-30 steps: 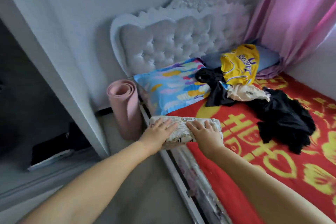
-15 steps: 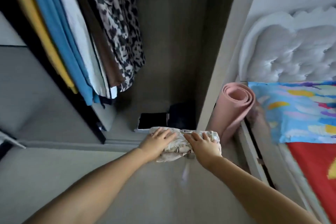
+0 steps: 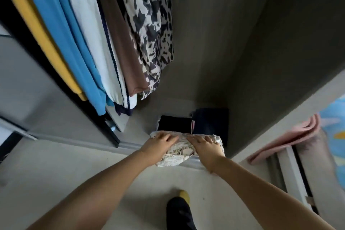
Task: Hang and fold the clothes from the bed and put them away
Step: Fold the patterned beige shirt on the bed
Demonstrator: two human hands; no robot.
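Observation:
I carry a folded white printed garment [image 3: 179,156] in front of the open wardrobe. My left hand [image 3: 158,144] grips its left end and my right hand [image 3: 205,145] grips its right end, fingers over the top and thumbs hidden beneath. The bundle hangs just above the wardrobe's front sill. Behind it, on the wardrobe floor [image 3: 141,123], lie folded dark clothes [image 3: 175,124] and a second dark stack [image 3: 211,121] to their right.
Hanging garments fill the wardrobe's left: yellow [image 3: 37,30], blue [image 3: 61,39], white [image 3: 93,43], brown [image 3: 119,43] and a black-and-white print [image 3: 149,24]. A pink rolled mat [image 3: 283,140] leans by the bed frame at right. My dark-socked foot [image 3: 180,211] stands on the floor.
I turned from the bed to the wardrobe and stepped closer, carrying the folded garment with both hands. The bundle now sits nearer the folded dark clothes.

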